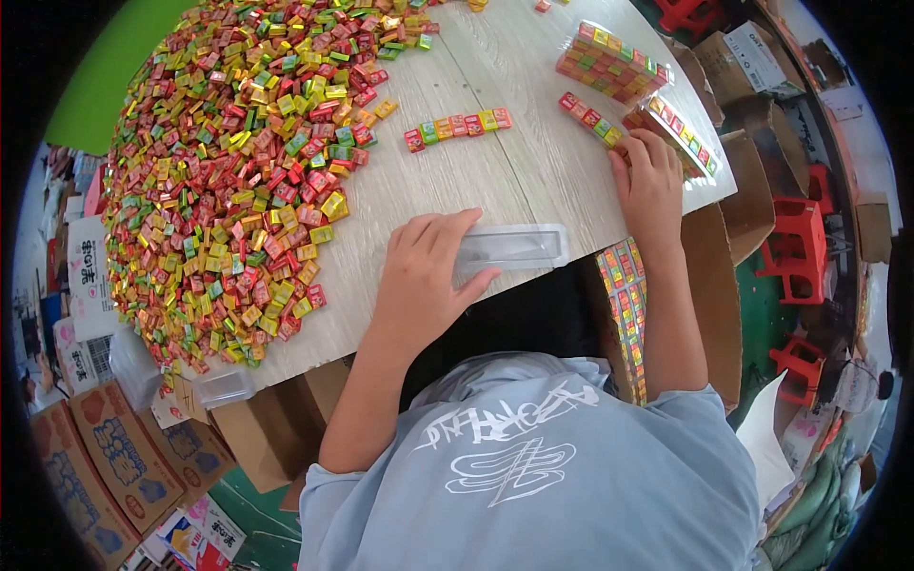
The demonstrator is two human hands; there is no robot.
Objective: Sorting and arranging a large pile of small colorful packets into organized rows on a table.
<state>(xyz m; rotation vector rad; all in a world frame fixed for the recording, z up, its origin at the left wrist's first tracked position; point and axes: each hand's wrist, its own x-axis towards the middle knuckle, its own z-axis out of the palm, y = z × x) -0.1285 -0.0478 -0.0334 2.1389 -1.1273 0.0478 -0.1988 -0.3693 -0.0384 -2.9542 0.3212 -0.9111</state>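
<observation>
My left hand (pixel 419 276) lies over the left part of a clear plastic tray (pixel 514 246) at the table's near edge, thumb and fingers on either side of it. The visible part of the tray holds nothing. My right hand (pixel 654 186) is at the right, its fingers curled at the near end of a short row of small wrapped candies (pixel 588 116); the fingertips are partly hidden. Close beside these fingers stands a block of packed candies (pixel 681 133). Another row of candies (pixel 459 127) lies mid-table, in red, green, yellow and orange.
A huge heap of loose wrapped candies (pixel 238 171) covers the table's left side. A stacked candy block (pixel 612 64) stands at the far right. Below the table edge is a cardboard box (pixel 719 305) with packed candies (pixel 624 305). Red stools (pixel 795 252) stand on the right.
</observation>
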